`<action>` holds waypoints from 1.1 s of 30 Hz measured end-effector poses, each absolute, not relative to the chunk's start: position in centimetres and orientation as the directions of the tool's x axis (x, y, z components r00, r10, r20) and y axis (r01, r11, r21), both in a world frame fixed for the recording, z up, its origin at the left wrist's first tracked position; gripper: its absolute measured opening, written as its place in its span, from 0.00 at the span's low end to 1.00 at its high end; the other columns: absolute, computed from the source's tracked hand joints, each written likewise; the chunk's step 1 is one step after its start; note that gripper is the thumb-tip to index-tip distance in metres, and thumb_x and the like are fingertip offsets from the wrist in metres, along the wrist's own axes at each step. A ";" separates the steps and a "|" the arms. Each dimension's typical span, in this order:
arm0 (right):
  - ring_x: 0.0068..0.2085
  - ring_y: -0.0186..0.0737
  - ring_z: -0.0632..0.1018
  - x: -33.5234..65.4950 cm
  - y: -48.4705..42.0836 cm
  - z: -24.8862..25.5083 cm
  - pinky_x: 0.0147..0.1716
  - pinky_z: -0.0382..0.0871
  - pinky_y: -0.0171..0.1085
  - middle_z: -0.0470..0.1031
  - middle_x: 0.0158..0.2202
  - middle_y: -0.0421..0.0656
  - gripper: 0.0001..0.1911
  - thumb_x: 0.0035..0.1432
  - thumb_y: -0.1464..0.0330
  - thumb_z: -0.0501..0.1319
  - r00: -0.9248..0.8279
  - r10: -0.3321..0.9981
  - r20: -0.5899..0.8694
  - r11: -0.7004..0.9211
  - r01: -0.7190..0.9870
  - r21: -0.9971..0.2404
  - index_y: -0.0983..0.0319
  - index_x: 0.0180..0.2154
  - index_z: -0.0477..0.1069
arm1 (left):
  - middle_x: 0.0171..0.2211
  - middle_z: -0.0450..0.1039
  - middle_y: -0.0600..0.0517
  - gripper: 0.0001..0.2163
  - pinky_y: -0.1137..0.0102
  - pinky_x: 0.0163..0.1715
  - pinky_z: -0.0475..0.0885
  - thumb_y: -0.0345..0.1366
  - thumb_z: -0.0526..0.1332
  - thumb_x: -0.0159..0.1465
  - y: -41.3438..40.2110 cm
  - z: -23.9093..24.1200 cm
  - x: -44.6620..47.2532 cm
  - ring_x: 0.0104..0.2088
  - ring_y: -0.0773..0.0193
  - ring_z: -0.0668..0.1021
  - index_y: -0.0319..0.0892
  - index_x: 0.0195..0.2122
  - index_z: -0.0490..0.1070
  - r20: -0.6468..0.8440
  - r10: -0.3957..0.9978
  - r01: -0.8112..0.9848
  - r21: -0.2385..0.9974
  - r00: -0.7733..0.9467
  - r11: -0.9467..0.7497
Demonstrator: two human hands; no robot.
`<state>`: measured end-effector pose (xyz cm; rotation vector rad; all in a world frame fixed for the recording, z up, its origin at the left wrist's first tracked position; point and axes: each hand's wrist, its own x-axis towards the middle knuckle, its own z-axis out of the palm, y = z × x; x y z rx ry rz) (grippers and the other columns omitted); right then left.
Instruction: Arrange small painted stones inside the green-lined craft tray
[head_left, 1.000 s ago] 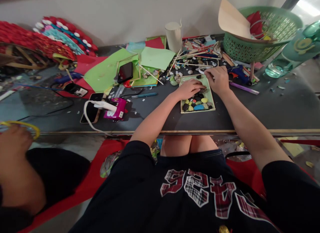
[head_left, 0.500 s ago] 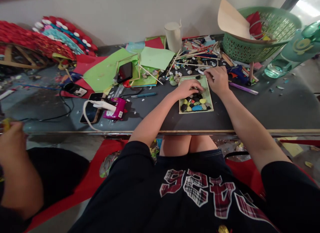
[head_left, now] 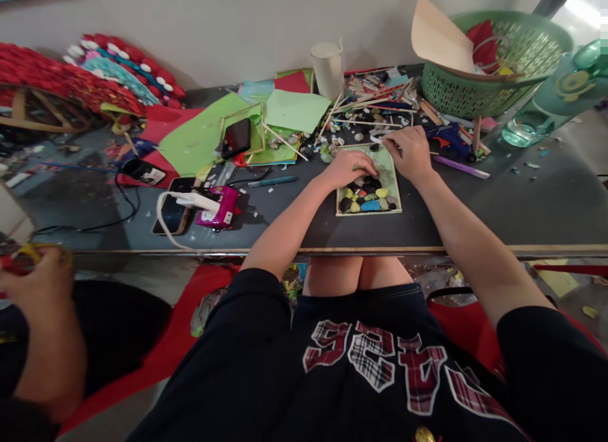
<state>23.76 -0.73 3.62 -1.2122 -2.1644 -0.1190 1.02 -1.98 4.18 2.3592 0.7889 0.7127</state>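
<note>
A small green tray (head_left: 394, 182) framed with wooden sticks lies on the dark table (head_left: 498, 208), with several painted pebbles (head_left: 368, 198) in its near half. My left hand (head_left: 349, 168) rests palm down on the tray's upper left, fingers curled over the pebbles. My right hand (head_left: 407, 152) sits at the tray's far right corner, fingers pinched; what they hold is too small to make out.
A green basket (head_left: 479, 81) stands back right beside a teal bottle (head_left: 555, 94). Loose sticks (head_left: 375, 106), a white cup (head_left: 327, 68), coloured paper (head_left: 209, 132), phones (head_left: 237, 137) and a pink device (head_left: 219, 208) cover the table. Another person's hand (head_left: 38, 284) is at the left.
Both my hands and the tray have drifted slightly left in view. The other person's hand at the left has shifted and now holds something red and yellow.
</note>
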 end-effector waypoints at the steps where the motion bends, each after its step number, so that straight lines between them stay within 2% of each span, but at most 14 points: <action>1: 0.47 0.50 0.80 23.7 -0.8 3.6 0.54 0.67 0.51 0.83 0.42 0.48 0.23 0.75 0.55 0.46 -0.367 0.733 0.573 0.569 0.791 -0.222 0.57 0.45 0.77 | 0.43 0.86 0.49 0.11 0.63 0.55 0.78 0.26 0.62 0.66 -2.0 4.4 1.1 0.47 0.59 0.85 0.46 0.37 0.86 0.297 0.645 0.391 0.597 0.704 -0.701; 4: 0.48 0.51 0.80 23.5 -0.8 3.6 0.54 0.67 0.51 0.83 0.43 0.49 0.25 0.75 0.54 0.45 -0.382 0.733 0.564 0.576 0.789 -0.214 0.57 0.44 0.77 | 0.45 0.85 0.50 0.16 0.60 0.53 0.78 0.24 0.58 0.65 -2.1 4.8 1.2 0.48 0.57 0.84 0.47 0.38 0.86 0.267 0.630 0.438 0.525 0.729 -0.730; 7: 0.47 0.51 0.80 23.5 -0.7 3.4 0.54 0.66 0.52 0.83 0.41 0.49 0.24 0.75 0.55 0.46 -0.386 0.734 0.559 0.578 0.787 -0.215 0.58 0.43 0.77 | 0.44 0.84 0.50 0.18 0.59 0.53 0.78 0.22 0.57 0.62 -2.1 4.7 1.0 0.47 0.57 0.84 0.46 0.36 0.85 0.263 0.633 0.445 0.521 0.728 -0.728; 11: 0.47 0.51 0.80 23.8 -0.5 3.3 0.54 0.66 0.52 0.83 0.41 0.49 0.23 0.74 0.56 0.47 -0.371 0.735 0.568 0.572 0.789 -0.224 0.58 0.43 0.78 | 0.41 0.85 0.49 0.14 0.62 0.50 0.78 0.24 0.59 0.62 -2.2 3.8 1.1 0.44 0.58 0.84 0.43 0.32 0.84 0.331 0.664 0.396 0.596 0.670 -0.698; 13: 0.46 0.51 0.80 23.9 -0.5 3.3 0.53 0.67 0.52 0.83 0.41 0.49 0.24 0.74 0.55 0.46 -0.367 0.728 0.579 0.576 0.786 -0.225 0.58 0.43 0.78 | 0.39 0.84 0.48 0.12 0.64 0.49 0.77 0.26 0.58 0.64 -2.4 3.6 1.2 0.43 0.59 0.84 0.42 0.34 0.83 0.383 0.706 0.371 0.649 0.596 -0.664; 16: 0.46 0.51 0.80 23.8 -0.5 3.3 0.53 0.66 0.52 0.82 0.40 0.49 0.25 0.75 0.54 0.45 -0.366 0.722 0.587 0.579 0.784 -0.224 0.58 0.44 0.78 | 0.48 0.83 0.45 0.13 0.63 0.50 0.77 0.33 0.57 0.70 -2.4 3.5 1.4 0.50 0.56 0.83 0.42 0.44 0.83 0.411 0.738 0.371 0.670 0.535 -0.643; 19: 0.47 0.51 0.80 23.7 -0.6 3.3 0.53 0.66 0.52 0.82 0.41 0.49 0.26 0.75 0.54 0.44 -0.377 0.727 0.573 0.577 0.789 -0.213 0.58 0.44 0.78 | 0.59 0.79 0.45 0.13 0.58 0.60 0.73 0.38 0.58 0.72 -2.0 3.4 1.6 0.59 0.53 0.79 0.45 0.51 0.82 0.332 0.671 0.384 0.619 0.663 -0.686; 21: 0.47 0.51 0.80 23.6 -0.7 3.4 0.53 0.66 0.52 0.82 0.41 0.49 0.27 0.75 0.54 0.43 -0.383 0.729 0.568 0.576 0.792 -0.204 0.58 0.44 0.78 | 0.56 0.80 0.45 0.14 0.56 0.63 0.70 0.36 0.57 0.73 -1.6 3.2 1.7 0.58 0.53 0.79 0.46 0.51 0.82 0.251 0.634 0.402 0.592 0.732 -0.699; 23: 0.47 0.51 0.79 23.6 -0.7 3.5 0.53 0.66 0.51 0.83 0.41 0.49 0.28 0.75 0.53 0.42 -0.386 0.726 0.570 0.577 0.792 -0.199 0.58 0.44 0.78 | 0.52 0.83 0.45 0.15 0.57 0.61 0.72 0.34 0.55 0.73 -1.2 2.9 1.8 0.55 0.55 0.80 0.45 0.51 0.82 0.213 0.643 0.422 0.598 0.736 -0.681; 29: 0.48 0.52 0.80 23.5 -1.0 3.8 0.53 0.66 0.52 0.82 0.42 0.50 0.28 0.76 0.54 0.43 -0.393 0.727 0.563 0.580 0.790 -0.198 0.58 0.46 0.78 | 0.50 0.83 0.45 0.15 0.62 0.57 0.74 0.32 0.54 0.73 -1.3 2.8 1.9 0.53 0.57 0.81 0.43 0.46 0.83 0.268 0.628 0.373 0.613 0.730 -0.696; 33: 0.48 0.51 0.80 23.5 -0.9 3.7 0.54 0.67 0.52 0.82 0.42 0.49 0.26 0.76 0.55 0.44 -0.398 0.726 0.560 0.583 0.789 -0.196 0.58 0.46 0.78 | 0.48 0.84 0.48 0.15 0.61 0.56 0.74 0.32 0.55 0.73 -1.9 3.2 2.0 0.52 0.57 0.82 0.46 0.45 0.83 0.299 0.641 0.446 0.515 0.707 -0.732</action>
